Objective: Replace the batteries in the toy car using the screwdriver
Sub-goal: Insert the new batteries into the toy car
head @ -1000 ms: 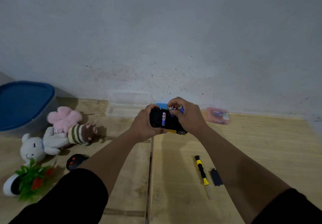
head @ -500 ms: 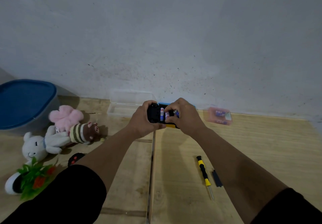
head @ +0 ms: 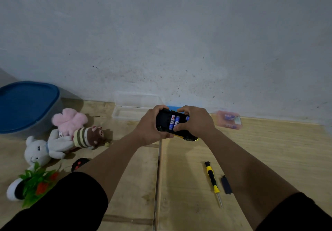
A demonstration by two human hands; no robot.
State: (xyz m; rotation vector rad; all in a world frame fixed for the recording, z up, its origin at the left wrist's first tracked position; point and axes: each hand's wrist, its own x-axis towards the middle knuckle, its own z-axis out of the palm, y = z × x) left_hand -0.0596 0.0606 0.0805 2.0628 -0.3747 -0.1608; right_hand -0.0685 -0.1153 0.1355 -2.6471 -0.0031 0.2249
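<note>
Since 1 s ago the R hand [head: 196,121] has come down from holding batteries above the car to pressing them in; two now sit side by side in the slot vs one before, and the car has tipped a bit so a wheel shows at its lower edge.

Toy car [head: 164,121] is upside down, held up off the wooden floor [head: 269,150] betw. both hands, close to the wall. L hand [head: 150,125] grips its left end, fingers curled over the top, thumb underneath. R hand is curled round the right end, thumb on the batteries [head: 173,122]; a third battery tip peeks out under its fingers.

Screwdriver [head: 213,181], yellow/black, lies on the floor near the R forearm, tip toward the camera. Just beside it, apart, a small black cover [head: 226,184].

Also on the floor: pink case [head: 228,119] by the wall at right, clear box [head: 133,107] behind the car, blue-lidded tub [head: 27,105] far left, plush toys [head: 71,132] and a black remote [head: 79,163] w/ red buttons.
</note>
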